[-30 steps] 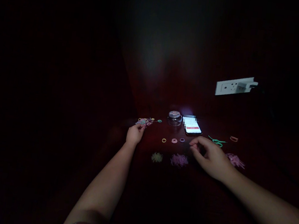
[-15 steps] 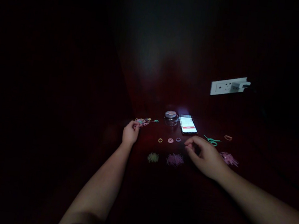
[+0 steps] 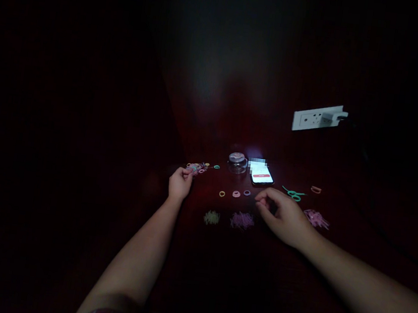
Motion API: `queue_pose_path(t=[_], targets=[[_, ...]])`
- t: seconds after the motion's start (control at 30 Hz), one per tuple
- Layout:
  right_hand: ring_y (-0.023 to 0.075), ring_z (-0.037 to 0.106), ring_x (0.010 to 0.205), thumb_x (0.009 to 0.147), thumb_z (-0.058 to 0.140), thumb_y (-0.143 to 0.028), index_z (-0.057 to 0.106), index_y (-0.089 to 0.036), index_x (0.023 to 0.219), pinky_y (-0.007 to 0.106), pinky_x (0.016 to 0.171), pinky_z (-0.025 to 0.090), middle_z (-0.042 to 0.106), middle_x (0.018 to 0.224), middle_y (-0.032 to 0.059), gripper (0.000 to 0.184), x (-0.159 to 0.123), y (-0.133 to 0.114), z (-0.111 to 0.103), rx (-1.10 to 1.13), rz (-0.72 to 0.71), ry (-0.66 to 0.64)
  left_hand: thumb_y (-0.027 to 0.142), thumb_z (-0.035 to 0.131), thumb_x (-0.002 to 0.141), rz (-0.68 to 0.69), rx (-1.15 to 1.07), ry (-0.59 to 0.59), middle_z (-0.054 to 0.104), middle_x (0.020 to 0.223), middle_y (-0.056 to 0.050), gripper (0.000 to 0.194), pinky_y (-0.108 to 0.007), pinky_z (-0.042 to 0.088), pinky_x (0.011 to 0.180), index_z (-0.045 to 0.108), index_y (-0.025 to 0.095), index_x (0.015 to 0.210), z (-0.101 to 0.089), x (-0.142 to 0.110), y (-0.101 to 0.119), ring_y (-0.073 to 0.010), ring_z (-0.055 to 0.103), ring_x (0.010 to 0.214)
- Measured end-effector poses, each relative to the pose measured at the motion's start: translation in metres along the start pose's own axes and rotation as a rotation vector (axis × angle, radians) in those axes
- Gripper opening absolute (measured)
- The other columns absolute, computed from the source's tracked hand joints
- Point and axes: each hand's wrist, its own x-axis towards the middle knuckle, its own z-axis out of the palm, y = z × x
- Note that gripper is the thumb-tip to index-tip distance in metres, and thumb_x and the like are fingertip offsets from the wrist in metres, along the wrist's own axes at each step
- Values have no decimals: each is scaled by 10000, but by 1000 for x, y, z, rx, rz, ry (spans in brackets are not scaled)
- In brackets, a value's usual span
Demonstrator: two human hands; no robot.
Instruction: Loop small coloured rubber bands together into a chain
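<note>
My left hand (image 3: 180,183) rests at the near edge of a mixed heap of coloured hair ties (image 3: 197,168). Its fingers are closed together, and what lies between them is hidden. Over the table's middle, my right hand (image 3: 281,215) has thumb and fingertips pinched; anything in the pinch is too small and dark to see. Just left of those fingertips is a purple hair tie (image 3: 247,193), in a row with a pink hair tie (image 3: 236,194) and a yellow hair tie (image 3: 221,194). Nearer me lie a yellowish-green pile of thin bands (image 3: 211,218) and a purple pile of thin bands (image 3: 242,220).
A lidded clear jar (image 3: 237,164) stands behind the row, beside a lit phone (image 3: 262,173). Right of the phone are a green looped tool (image 3: 294,194), an orange-pink band (image 3: 315,190) and a pink pile (image 3: 316,219). A wall socket (image 3: 317,118) holds a plug.
The whole view has shifted slightly, so everything sits a little further left and up. Both hands keep nearly the same poses and places over the table.
</note>
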Motion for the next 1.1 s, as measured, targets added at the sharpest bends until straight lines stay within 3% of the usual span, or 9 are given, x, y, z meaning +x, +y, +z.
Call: queue_pose_path(t=[0.4, 0.53, 0.7, 0.8, 0.9, 1.0, 1.1], targets=[[147, 534, 646, 854, 531, -192, 575, -195, 831, 271, 609, 429, 567, 719, 2, 50, 0, 1, 0, 3, -5, -7, 347, 572, 859, 46, 16, -15, 721, 863, -56, 175, -243, 505, 692, 570, 172, 858, 4, 2, -9, -163, 685, 773], [148, 531, 643, 858, 529, -190, 570, -198, 835, 274, 610, 428, 564, 713, -2, 48, 0, 2, 1, 2, -9, -11, 320, 600, 844, 116, 48, -50, 719, 858, -48, 147, -261, 503, 693, 618, 174, 842, 0, 0, 1, -164, 668, 731], [149, 526, 648, 850, 528, -167, 561, -199, 813, 283, 621, 420, 559, 717, -1, 59, 0, 2, 3, -38, -8, -1, 252, 647, 818, 290, 52, -117, 730, 900, -34, 63, -298, 509, 792, 679, 202, 840, -2, -14, 45, -182, 674, 812], [144, 524, 651, 836, 562, -164, 565, -198, 816, 277, 617, 413, 560, 726, -3, 39, 1, -1, 3, -32, -18, 12, 223, 631, 846, 575, 126, -125, 740, 928, -34, 78, -338, 514, 829, 697, 218, 888, 0, -35, 84, -202, 677, 873], [137, 519, 648, 808, 639, -199, 573, -198, 835, 273, 612, 401, 559, 731, -11, 71, 1, -5, 2, -33, -40, 29, 219, 650, 850, 733, 100, -173, 744, 897, -16, 59, -332, 522, 821, 697, 222, 887, 0, -62, 121, -186, 680, 852], [135, 519, 663, 789, 697, -244, 583, -201, 859, 287, 658, 400, 569, 749, -18, 140, 1, -7, 2, -48, -77, 37, 210, 667, 846, 788, 58, -248, 744, 888, 2, 65, -311, 531, 788, 704, 233, 895, 0, -85, 146, -168, 677, 834], [133, 523, 669, 805, 686, -229, 589, -204, 848, 297, 693, 396, 572, 745, -21, 109, 2, -7, 2, -63, -82, 41, 217, 681, 839, 784, 73, -265, 745, 884, 6, 62, -315, 536, 769, 709, 236, 890, 2, -96, 154, -172, 678, 834]])
